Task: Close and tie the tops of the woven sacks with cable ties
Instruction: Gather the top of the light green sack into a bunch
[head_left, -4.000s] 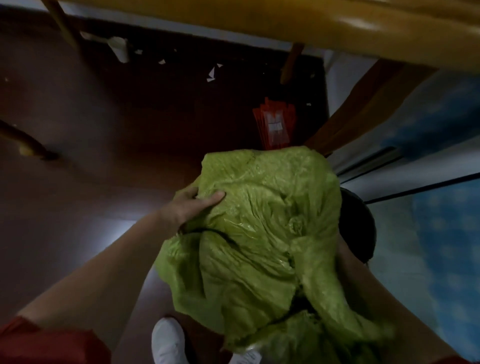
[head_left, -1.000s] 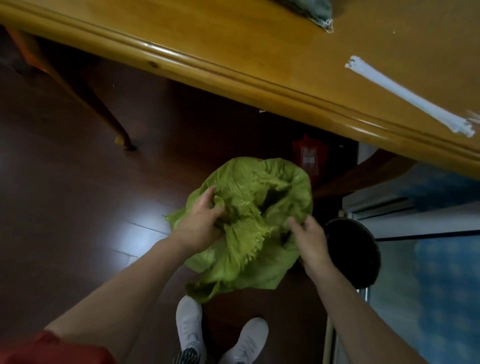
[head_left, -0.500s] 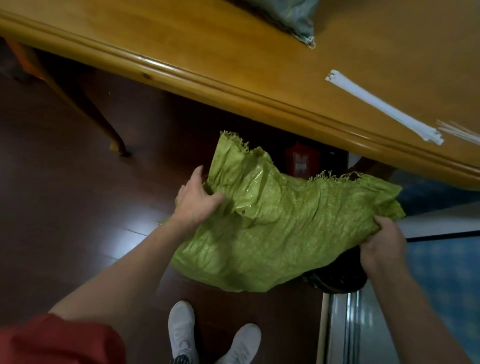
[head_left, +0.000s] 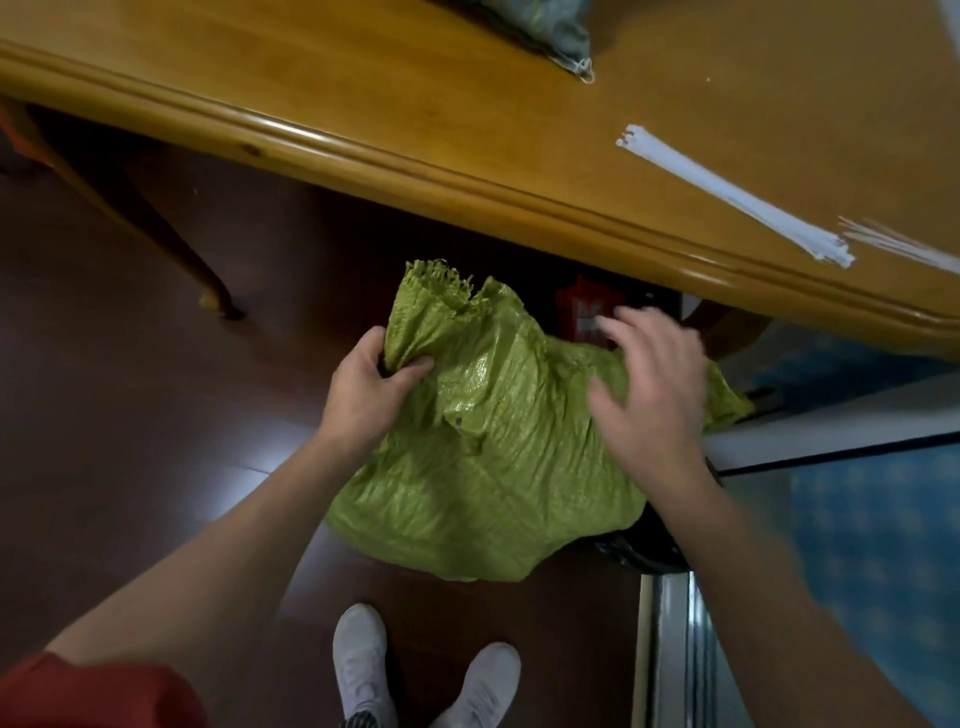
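Green woven sack (head_left: 493, 441): held in the air in front of the person, below the near edge of the wooden table (head_left: 415, 156), above the dark floor and the white shoes (head_left: 361, 670).

Orientation: the frayed mouth edge sits at the sack's upper left corner and points up and away, toward the table edge. The widest span runs left to right across the view, sloping slightly down to the right. The cloth is crumpled and sags at the bottom, so the true long axis cannot be told.

Left hand (head_left: 371, 395): grasping the sack just below the frayed corner, thumb across the near face, fingers curled behind the cloth.

Right hand (head_left: 649, 395): motion-blurred, fingers spread and straight, over the right part of the sack. It holds nothing; contact with the cloth cannot be told.

Cable ties (head_left: 727, 195): white bundle lying flat on the tabletop to the right, well apart from the sack, long axis running from upper left to lower right. A few more loose ties lie just beside its lower end.

A grey-green sack (head_left: 550, 26) lies on the table at the top edge of the view. A red packet (head_left: 584, 312) lies on the floor under the table, beyond the green sack.
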